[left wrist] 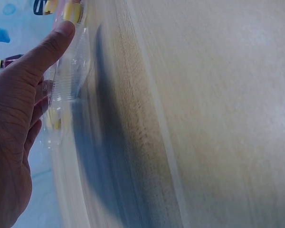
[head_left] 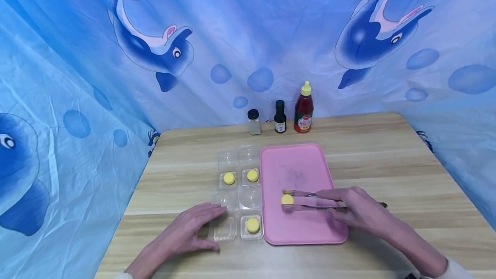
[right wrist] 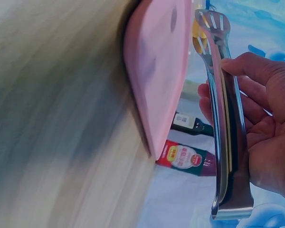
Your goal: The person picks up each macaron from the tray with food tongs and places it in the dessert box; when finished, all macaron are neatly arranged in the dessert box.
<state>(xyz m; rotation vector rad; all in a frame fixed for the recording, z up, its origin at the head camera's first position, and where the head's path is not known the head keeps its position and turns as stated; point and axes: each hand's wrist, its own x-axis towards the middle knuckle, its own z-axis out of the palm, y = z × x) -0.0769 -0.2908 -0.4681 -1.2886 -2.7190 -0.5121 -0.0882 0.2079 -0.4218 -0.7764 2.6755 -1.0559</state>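
In the head view my right hand (head_left: 354, 210) holds metal tongs (head_left: 317, 207) over the pink tray (head_left: 286, 231). A yellow macaron (head_left: 287, 200) sits between the tong tips; whether it is lifted I cannot tell. The right wrist view shows thumb and fingers around the tong arms (right wrist: 223, 109), with yellow behind the slotted tips. My left hand (head_left: 195, 229) is beside a bare clear plastic compartment (head_left: 224, 228), fingers extended and thumb apart, holding nothing. Single yellow macarons lie in three other compartments: near right (head_left: 253, 225), far left (head_left: 229, 178) and far right (head_left: 252, 175).
Raised clear lids (head_left: 249, 196) stand behind the compartments. Along the back of the wooden table (head_left: 372, 150) are a black-capped jar (head_left: 254, 122), a small dark bottle (head_left: 280, 117) and a red sauce bottle (head_left: 304, 109). A blue dolphin-print curtain (head_left: 248, 33) hangs behind.
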